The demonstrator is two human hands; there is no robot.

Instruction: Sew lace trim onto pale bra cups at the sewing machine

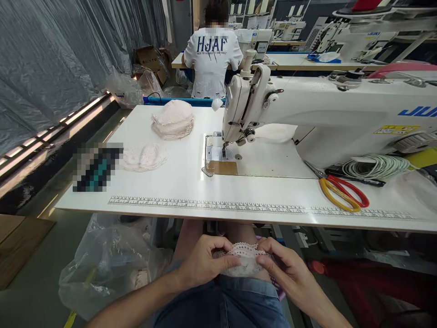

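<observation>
Above my lap, below the table's front edge, a small piece of white lace fabric (pixel 243 260) with a scalloped edge is stretched between my two hands. My left hand (pixel 211 257) pinches its left side between thumb and fingers. On the other side, my right hand (pixel 282 264) grips the right end the same way. Another pale lace piece (pixel 145 157) lies flat on the table's left part. Behind it sits a stack of pale pink lace-edged pieces (pixel 173 119).
A white sewing machine (pixel 307 100) stands on the white table (pixel 177 191), which has a printed ruler along its front. Scissors (pixel 343 193) and a coil of pale green cord (pixel 375 166) lie at right. A clear plastic bag (pixel 102 269) hangs below left. A person (pixel 213 59) sits ahead.
</observation>
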